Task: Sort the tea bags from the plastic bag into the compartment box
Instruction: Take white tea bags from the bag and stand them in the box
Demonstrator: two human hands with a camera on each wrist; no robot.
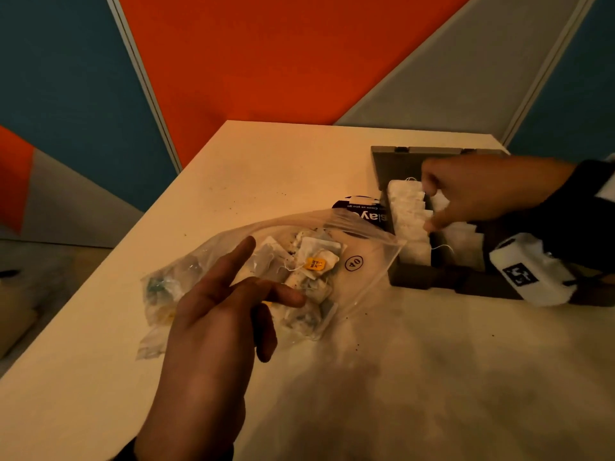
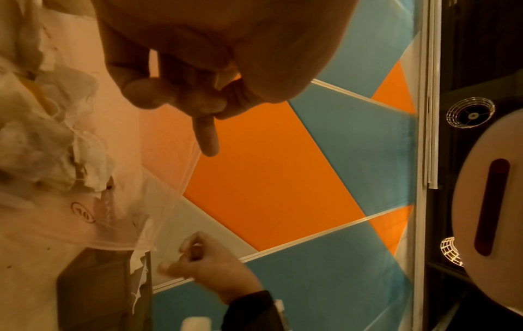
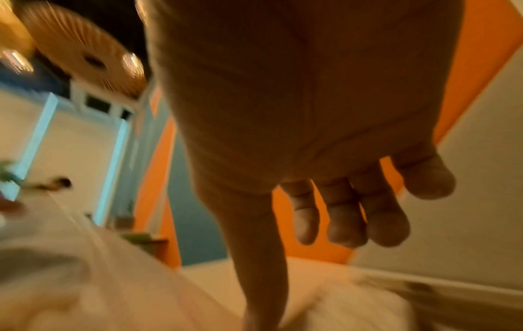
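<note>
A clear zip plastic bag [image 1: 362, 257] lies on the table, its open mouth toward the box. Inside it sits a heap of tea bags [image 1: 316, 261], one with a yellow tag. My left hand [image 1: 263, 294] is over the bag with loose fingers, index stretched out, holding nothing. The dark compartment box [image 1: 416, 277] stands at the right, with rows of white tea bags [image 1: 407, 221] in it. My right hand [image 1: 432, 204] is over those rows, thumb touching them, fingers relaxed. The blurred right wrist view shows the right hand [image 3: 297, 280] holding nothing. The left wrist view shows the bag [image 2: 113, 212] and box [image 2: 93, 291].
A black printed packet [image 1: 359, 207] lies behind the bag, against the box. The pale table [image 1: 399, 377] has small dark crumbs on it; its left edge runs diagonally. Orange, teal and grey wall panels stand behind. A white wrist camera [image 1: 525, 271] sits on my right arm.
</note>
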